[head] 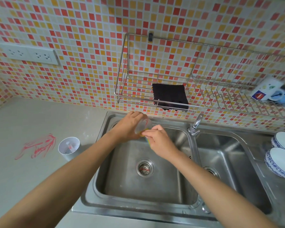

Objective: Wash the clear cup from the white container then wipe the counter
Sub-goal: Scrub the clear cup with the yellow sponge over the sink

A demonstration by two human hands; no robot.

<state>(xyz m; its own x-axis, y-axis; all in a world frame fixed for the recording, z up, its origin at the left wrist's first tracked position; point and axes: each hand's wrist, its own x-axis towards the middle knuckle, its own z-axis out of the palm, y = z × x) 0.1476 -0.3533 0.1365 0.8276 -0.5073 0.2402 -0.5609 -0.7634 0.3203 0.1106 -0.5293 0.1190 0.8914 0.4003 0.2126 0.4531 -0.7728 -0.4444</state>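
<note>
Over the left basin of the steel sink (105, 183), my left hand (127, 126) grips the clear cup (143, 125), which is tilted on its side with its mouth toward the right. My right hand (159, 139) pinches a yellow-green sponge (146, 137) pressed at the cup's mouth; most of the sponge is hidden by my fingers. The white container (69, 148) stands on the grey counter (31, 170) left of the sink. A red scribbled stain (38, 146) marks the counter beside it. A dark cloth (170, 97) hangs from the wire rack (122, 96) on the wall.
The tap (195, 125) stands between the two basins, and no water is seen running. Two blue-and-white bowls (281, 153) sit on the drainboard at the right. A mug (268, 91) lies in the rack's right section. Wall sockets (30, 54) are at the upper left.
</note>
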